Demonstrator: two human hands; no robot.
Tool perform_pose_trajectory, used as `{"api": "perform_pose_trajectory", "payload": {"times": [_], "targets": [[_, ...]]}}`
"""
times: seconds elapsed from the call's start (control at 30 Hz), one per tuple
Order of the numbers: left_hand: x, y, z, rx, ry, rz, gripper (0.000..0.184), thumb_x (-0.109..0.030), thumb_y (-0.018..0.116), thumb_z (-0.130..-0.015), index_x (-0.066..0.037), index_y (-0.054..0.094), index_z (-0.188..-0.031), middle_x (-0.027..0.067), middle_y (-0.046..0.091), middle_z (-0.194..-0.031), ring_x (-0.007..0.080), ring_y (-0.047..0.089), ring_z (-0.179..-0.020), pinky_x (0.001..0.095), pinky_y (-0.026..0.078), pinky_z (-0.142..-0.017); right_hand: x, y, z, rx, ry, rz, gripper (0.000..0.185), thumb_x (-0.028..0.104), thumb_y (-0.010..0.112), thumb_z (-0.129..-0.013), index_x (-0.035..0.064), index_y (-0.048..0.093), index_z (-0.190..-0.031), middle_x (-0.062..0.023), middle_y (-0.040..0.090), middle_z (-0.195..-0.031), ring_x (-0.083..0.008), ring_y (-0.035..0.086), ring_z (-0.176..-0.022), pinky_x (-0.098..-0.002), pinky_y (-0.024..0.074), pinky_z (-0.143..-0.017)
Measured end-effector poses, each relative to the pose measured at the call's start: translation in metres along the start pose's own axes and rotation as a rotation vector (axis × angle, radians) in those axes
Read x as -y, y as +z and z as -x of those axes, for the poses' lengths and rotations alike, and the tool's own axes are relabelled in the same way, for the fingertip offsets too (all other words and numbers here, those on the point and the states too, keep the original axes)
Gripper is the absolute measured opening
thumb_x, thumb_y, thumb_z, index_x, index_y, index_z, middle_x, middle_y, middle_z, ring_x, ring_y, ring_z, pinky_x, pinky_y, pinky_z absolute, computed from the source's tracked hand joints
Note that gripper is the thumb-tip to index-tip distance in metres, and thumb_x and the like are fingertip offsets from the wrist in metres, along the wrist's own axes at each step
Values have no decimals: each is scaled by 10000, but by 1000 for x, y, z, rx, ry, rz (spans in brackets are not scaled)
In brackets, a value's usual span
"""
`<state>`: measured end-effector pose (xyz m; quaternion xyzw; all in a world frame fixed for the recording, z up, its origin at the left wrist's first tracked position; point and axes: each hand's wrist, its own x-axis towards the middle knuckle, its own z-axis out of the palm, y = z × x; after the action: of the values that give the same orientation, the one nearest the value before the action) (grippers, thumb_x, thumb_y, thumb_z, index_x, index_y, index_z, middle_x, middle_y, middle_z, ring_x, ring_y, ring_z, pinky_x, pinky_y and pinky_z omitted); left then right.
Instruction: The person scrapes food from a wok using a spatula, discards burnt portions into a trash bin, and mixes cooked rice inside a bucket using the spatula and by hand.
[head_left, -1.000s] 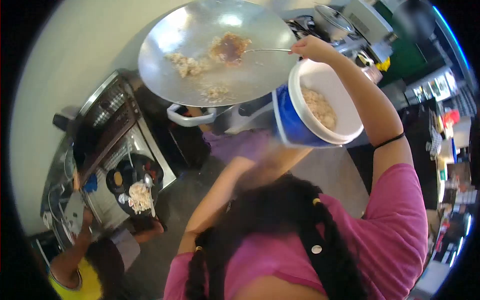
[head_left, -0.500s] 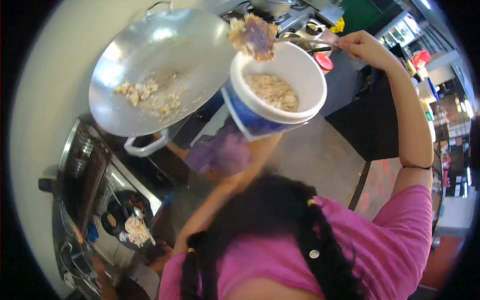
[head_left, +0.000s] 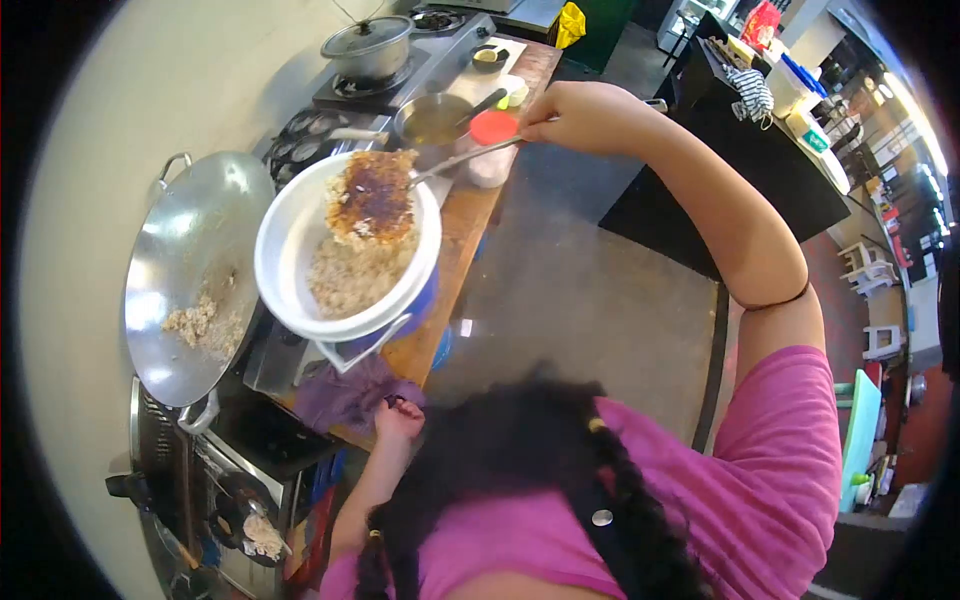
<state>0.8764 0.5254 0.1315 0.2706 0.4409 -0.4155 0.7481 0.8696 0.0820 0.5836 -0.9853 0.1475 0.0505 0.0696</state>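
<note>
My right hand [head_left: 580,115] is closed around the end of a long metal utensil handle [head_left: 465,158], likely a spatula, its head hidden by a slab of browned rice crust [head_left: 375,198]. That slab is over the white-rimmed blue bucket [head_left: 270,262], which holds loose cooked rice [head_left: 350,275]. Beside the counter's front edge, my left hand [head_left: 400,420] has its fingers curled at the edge of a crumpled purple cloth [head_left: 345,393]. Left of the bucket, a large metal wok [head_left: 205,235] has rice bits [head_left: 198,322] at its bottom.
A lidded pot [head_left: 368,52] sits on the back burner. Near the bucket on the wooden counter [head_left: 465,245] are a pan of liquid [head_left: 430,118] and a red-lidded jar [head_left: 492,128]. A black-sided counter [head_left: 665,215] stands to the right across the floor.
The crust on the utensil has come down from above the bucket's rim to over its opening. The wok now sits lower on the stove side, and my left hand shows beside the cloth.
</note>
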Motion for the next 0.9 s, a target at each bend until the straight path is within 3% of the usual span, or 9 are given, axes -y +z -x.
{"api": "perform_pose_trajectory", "payload": {"times": [0.07,0.13,0.2,0.23,0.3,0.4,0.67,0.73,0.9], "targets": [[39,42,9,15,-10,16,313,-311,419,-1009,-114,587,-833,-4,504,-677,153,450,-562,318,399,-541,-38,-14,-1,-46,-37,-58,263,374,645,-902,219,779,-1067,-41,748,-937,-206,689,-877,-359,518,-792],[85,111,25,376,-170,-163,392,-373,416,-1015,-74,665,-970,51,621,-794,204,571,-726,370,491,-710,-75,-38,4,59,48,-72,246,354,650,-903,218,780,-1062,-29,741,-887,-175,671,-786,-335,513,-734],[121,197,25,522,-240,38,451,-410,436,-1017,-45,675,-1131,119,699,-1006,256,641,-951,399,509,-889,-126,-46,9,-35,-54,-58,253,339,648,-912,180,782,-1056,-34,715,-802,-136,610,-640,-297,493,-628],[134,233,14,774,-228,-21,475,-412,456,-1017,-20,648,-1203,154,689,-1158,302,622,-1130,444,486,-1000,-156,-45,5,-44,-63,-34,263,336,642,-919,161,781,-1058,-33,701,-781,-135,605,-642,-296,490,-628],[162,324,11,890,-140,-24,558,-438,471,-1004,31,591,-1281,191,651,-1249,325,570,-1232,470,417,-1097,-209,-51,5,-24,6,-62,283,319,617,-945,119,776,-1066,-31,644,-710,-131,580,-627,-300,467,-607],[195,439,11,881,-77,48,647,-482,332,-1033,74,530,-1300,231,600,-1303,378,533,-1275,522,375,-1131,-258,-77,32,-45,-62,50,282,322,608,-959,123,777,-1064,-20,600,-672,-125,550,-604,-313,439,-581],[276,635,-21,843,-47,65,713,-503,246,-1048,67,294,-1473,223,402,-1493,387,415,-1380,544,319,-1165,-391,-93,35,-29,315,-43,278,334,623,-963,125,772,-1070,6,558,-623,-95,527,-562,-297,405,-533],[286,680,-34,817,-57,14,663,-467,277,-1045,40,345,-1466,197,436,-1485,370,425,-1382,548,329,-1162,-432,-88,19,-67,306,-59,273,345,621,-964,143,775,-1063,12,555,-623,-93,538,-585,-303,406,-535],[293,794,-116,1107,-23,-103,560,-353,311,-1018,-40,409,-1473,167,462,-1492,353,434,-1386,558,344,-1155,-495,-105,-28,-28,403,-30,256,324,614,-974,145,774,-1062,8,565,-630,-83,545,-594,-293,412,-548]]}}
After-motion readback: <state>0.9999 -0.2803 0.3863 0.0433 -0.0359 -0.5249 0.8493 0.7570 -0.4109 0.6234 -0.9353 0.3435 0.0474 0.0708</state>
